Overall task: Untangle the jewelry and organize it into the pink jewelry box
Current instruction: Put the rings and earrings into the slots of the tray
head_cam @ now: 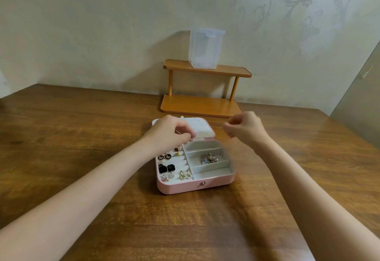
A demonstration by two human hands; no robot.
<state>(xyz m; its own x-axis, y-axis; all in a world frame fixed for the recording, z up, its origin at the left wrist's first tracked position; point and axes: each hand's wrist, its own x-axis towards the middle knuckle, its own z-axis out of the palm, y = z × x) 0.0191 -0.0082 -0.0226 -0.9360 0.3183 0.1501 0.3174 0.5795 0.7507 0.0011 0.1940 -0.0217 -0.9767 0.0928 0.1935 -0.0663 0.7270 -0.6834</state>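
There is a single view, from a wide-angle camera worn on the person's head. It looks forward and down across the wooden worktop (82,158) toward the wall (102,24) at the top of the frame. Both forearms reach in from the lower corners. The open jewelry box (197,184) sits near the centre, at arm's length.

right hand (244,126) blurred, anything pinched too fine to tell, left hand (171,132) hiding part of box lid (202,128), both arms cut off at bottom edge
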